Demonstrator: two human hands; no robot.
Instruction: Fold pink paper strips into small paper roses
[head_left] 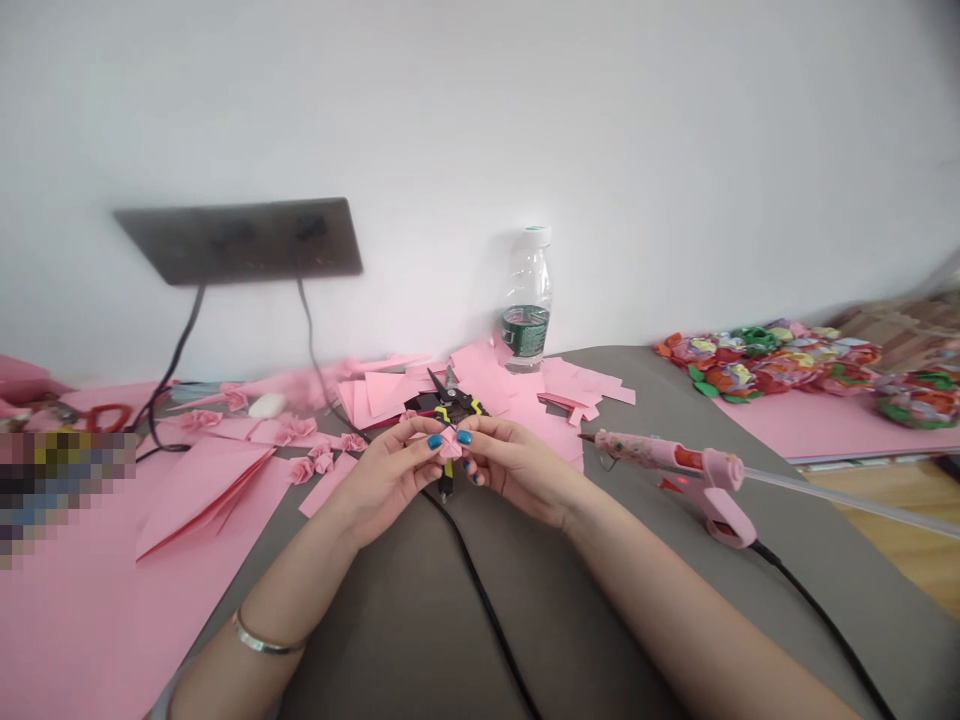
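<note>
Both my hands meet over the grey table [420, 610] and pinch a small folded pink paper piece [450, 446] between their fingertips. My left hand [386, 470] grips it from the left, my right hand [506, 465] from the right; both have blue nails. Just behind the paper lie black-and-yellow snips [450, 402] on pink paper scraps. A silver bangle [262, 640] circles my left wrist.
A pink glue gun [690, 475] lies to the right, its black cord trailing toward me. A clear water bottle [526, 300] stands by the wall. Pink paper sheets [202, 480] and small paper roses [311, 462] cover the left. Colourful paper flowers [780, 360] sit far right. A dark wall socket plate [240, 240] has cables.
</note>
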